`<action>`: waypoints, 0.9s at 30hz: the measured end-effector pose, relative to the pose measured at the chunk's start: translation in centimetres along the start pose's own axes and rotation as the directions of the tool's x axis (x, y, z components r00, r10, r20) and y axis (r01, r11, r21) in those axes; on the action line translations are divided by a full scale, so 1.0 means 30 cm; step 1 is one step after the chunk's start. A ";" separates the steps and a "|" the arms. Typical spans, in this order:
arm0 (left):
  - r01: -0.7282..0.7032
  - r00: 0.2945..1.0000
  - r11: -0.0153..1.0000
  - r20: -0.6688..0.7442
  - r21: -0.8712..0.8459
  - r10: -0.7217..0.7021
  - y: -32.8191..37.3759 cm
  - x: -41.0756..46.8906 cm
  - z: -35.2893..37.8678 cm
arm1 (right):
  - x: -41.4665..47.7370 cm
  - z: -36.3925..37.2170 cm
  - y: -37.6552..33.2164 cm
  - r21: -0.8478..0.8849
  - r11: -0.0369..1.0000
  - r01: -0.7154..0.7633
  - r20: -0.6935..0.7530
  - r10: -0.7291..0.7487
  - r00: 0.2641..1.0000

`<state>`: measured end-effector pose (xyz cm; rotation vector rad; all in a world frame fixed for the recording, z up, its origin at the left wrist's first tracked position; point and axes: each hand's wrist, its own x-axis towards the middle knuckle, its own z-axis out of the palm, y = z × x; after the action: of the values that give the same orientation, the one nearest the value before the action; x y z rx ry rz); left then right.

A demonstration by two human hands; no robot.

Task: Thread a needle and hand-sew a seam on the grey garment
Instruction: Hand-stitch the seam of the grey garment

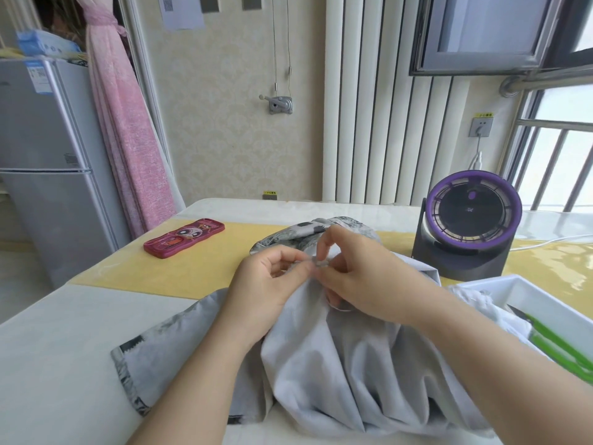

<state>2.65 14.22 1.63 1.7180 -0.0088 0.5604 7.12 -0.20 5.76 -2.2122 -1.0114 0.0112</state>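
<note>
Grey garment (337, 364) lies bunched on the bench (64, 348), one edge lifted toward the head camera. Left hand (266, 284) has its grip clamped on that fold to steady it; right hand (359, 271) pinches what seems the needle (317, 263) beside it.

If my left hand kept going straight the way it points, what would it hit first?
Probably the right hand: the left hand points toward it, and the two nearly meet over the pinched fold of the grey garment, though depth is unclear.
</note>
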 end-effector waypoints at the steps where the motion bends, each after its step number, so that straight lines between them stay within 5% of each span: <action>1: 0.030 0.999 0.999 -0.013 -0.039 -0.030 -0.002 0.002 -0.003 | -0.003 -0.019 -0.004 0.110 0.994 -0.011 0.061 0.004 0.998; 8: 0.140 0.986 0.971 -0.064 -0.193 -0.155 -0.007 0.007 -0.002 | -0.016 -0.106 0.004 0.262 0.964 -0.041 0.320 -0.047 0.946; 11: 0.160 0.985 0.956 -0.027 -0.246 -0.172 -0.002 0.003 0.001 | -0.012 -0.084 -0.005 0.238 0.971 0.025 0.198 -0.073 0.977; 15: 0.151 0.988 0.942 0.006 -0.301 -0.156 0.008 -0.003 0.005 | 0.002 -0.023 -0.006 -0.013 0.994 0.106 -0.038 -0.106 0.994; 21: 0.102 0.995 0.936 0.057 -0.338 -0.087 0.026 -0.007 0.003 | -0.018 -0.141 -0.041 -0.009 0.999 0.049 -0.230 -0.050 0.972; 27: 0.066 0.985 0.950 0.174 -0.305 -0.013 0.030 -0.020 0.004 | 0.016 -0.070 0.028 0.259 0.956 -0.138 0.055 0.128 0.990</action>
<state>1.89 13.71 2.23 1.4500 -0.1754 0.3593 8.59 -1.49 6.98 -2.0376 -0.8266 0.2354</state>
